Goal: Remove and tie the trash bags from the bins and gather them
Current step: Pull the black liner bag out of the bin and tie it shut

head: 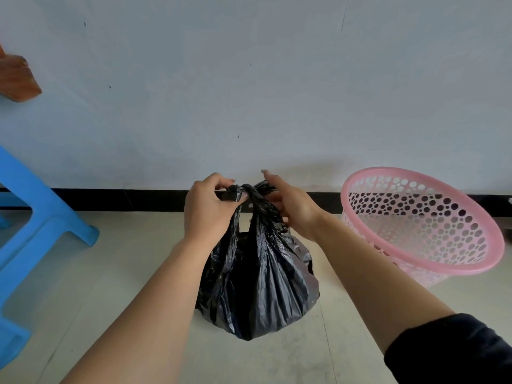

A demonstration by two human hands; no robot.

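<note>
A full black trash bag (257,284) rests on the pale tiled floor in front of the wall. Its two top ears are crossed into a knot (247,190) above it. My left hand (207,209) pinches the left ear beside the knot. My right hand (291,209) grips the right ear, index finger stretched out. To the right stands a pink perforated plastic bin (432,225), tilted toward me, with no bag in it.
A blue plastic stool (36,231) stands at the left. A brown wooden piece (16,79) juts in at the upper left. A white wall with a black baseboard (124,199) runs behind the bag.
</note>
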